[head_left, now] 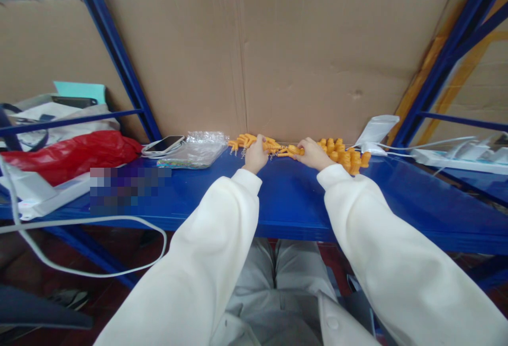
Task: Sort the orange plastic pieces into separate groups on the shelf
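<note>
On the blue shelf top, small orange pieces with short metal chains [244, 140] lie in a loose pile against the cardboard. My left hand [256, 156] is at this pile with its fingers curled in; what is between them is hidden. To its right, my right hand [314, 154] has thumb and fingers closed on an orange piece [296, 149] lying low over the shelf. Beside and behind the right hand stands a cluster of chunky orange figures [352, 160], partly covered by that hand and its sleeve.
Left of the pile lie a clear plastic packet [198, 150] and a phone [169, 144]. Farther left are a red bag [75, 150] and a white power strip [59, 195] with a looping cable. A white device [377, 131] stands at right. Blue posts [115, 49] and cardboard [309, 60] enclose the back.
</note>
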The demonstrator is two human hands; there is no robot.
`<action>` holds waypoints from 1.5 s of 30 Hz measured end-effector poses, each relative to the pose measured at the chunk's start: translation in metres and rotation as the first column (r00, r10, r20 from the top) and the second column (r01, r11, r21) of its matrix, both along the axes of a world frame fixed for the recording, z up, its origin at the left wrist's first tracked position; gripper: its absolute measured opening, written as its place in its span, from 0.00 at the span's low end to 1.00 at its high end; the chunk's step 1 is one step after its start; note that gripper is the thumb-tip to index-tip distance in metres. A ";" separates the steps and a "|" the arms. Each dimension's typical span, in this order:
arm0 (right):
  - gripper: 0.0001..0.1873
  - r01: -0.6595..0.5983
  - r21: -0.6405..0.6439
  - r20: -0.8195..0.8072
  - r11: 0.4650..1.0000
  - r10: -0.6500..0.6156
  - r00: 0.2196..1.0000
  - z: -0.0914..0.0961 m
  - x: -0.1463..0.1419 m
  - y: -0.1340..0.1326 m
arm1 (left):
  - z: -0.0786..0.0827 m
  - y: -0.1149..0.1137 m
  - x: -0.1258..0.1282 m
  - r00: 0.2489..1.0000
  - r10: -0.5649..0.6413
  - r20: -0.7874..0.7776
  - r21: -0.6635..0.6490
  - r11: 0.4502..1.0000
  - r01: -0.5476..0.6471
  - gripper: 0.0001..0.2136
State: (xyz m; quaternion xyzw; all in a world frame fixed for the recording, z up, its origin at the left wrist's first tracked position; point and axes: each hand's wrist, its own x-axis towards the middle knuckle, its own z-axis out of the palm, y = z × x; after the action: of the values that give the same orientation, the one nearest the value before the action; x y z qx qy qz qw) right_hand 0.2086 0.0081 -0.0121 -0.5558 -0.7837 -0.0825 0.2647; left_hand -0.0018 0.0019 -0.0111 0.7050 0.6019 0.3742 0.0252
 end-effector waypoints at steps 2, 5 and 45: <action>0.12 0.030 0.004 0.019 1.000 -0.030 0.999 0.000 0.000 -0.001 | 0.000 -0.001 0.001 1.000 -0.011 -0.011 -0.002 1.000 0.011 0.17; 0.12 0.103 0.014 0.051 0.995 -0.103 0.993 0.003 0.000 -0.006 | 0.001 -0.002 0.002 1.000 -0.020 -0.023 -0.006 1.000 0.020 0.17; 0.16 0.083 0.090 -0.121 0.992 -0.072 0.990 0.008 0.002 -0.010 | 0.000 -0.001 0.005 0.999 -0.040 -0.015 -0.023 0.999 0.039 0.21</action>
State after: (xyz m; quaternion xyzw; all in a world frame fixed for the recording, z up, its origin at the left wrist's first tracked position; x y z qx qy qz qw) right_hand 0.2105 -0.0022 -0.0045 -0.5766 -0.7397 -0.0972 0.3332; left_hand 0.0031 0.0006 -0.0115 0.7192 0.5924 0.3614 0.0362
